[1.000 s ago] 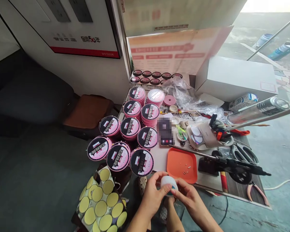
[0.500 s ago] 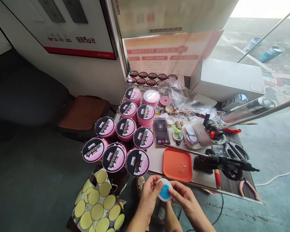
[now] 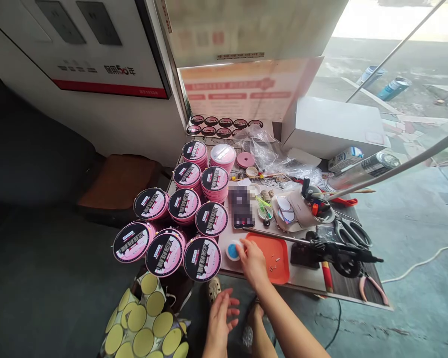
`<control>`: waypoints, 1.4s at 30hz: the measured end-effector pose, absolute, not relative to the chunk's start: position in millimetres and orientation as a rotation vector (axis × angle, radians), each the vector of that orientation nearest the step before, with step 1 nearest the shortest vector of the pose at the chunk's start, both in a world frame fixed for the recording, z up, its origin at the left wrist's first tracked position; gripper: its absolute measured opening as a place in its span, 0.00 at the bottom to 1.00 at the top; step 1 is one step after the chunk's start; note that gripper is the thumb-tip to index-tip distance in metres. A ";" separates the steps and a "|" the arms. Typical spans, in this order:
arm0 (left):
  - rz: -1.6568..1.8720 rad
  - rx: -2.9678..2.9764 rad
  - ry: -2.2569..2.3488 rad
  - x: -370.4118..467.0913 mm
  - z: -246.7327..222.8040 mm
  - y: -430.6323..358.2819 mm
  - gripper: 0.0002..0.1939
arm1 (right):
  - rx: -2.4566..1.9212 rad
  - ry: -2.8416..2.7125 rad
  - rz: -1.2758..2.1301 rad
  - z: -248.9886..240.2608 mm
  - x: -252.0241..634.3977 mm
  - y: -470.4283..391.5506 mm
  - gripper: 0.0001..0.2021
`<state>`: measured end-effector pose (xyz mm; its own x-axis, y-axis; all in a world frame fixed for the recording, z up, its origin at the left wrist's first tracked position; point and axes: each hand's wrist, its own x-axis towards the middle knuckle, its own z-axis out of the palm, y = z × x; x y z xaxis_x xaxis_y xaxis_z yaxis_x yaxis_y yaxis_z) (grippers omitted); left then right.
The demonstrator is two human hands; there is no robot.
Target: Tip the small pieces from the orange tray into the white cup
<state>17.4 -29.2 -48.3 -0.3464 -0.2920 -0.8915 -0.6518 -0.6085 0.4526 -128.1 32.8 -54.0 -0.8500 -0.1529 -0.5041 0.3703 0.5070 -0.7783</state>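
A small white round case with a blue label is at the table's front edge, left of the orange tray. My right hand reaches over the tray's left side, thumb and fingers closed at the right rim of the case. Below the table edge, my left hand hangs with its fingers apart and nothing in it. The orange tray carries several tiny metal pieces. To the left of the case stand stacks of pink discs with black-and-pink labels.
Behind the tray lie a phone and a thin rod joined to a black geared winder. Scissors and pink pliers lie to the right. A white box stands at the back. Yellow round pieces are heaped lower left.
The blue-labelled case has gone from between both hands up onto the table, with my right hand at it. My left hand has let go and opened. The view has shifted slightly.
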 end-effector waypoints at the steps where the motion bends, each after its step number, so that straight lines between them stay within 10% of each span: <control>1: 2.035 -1.604 1.232 20.5 -49.9 -28.9 0.40 | 0.170 2.256 -1.321 -52.2 -126.6 33.7 0.27; 14: 1.941 -1.474 1.388 5.4 -53.1 -8.9 0.26 | 0.746 2.229 -1.228 -64.9 -55.5 144.3 0.25; 42: 1.804 -1.404 1.357 0.4 -64.2 7.2 0.23 | 0.104 2.532 -0.445 -78.0 -95.6 129.8 0.11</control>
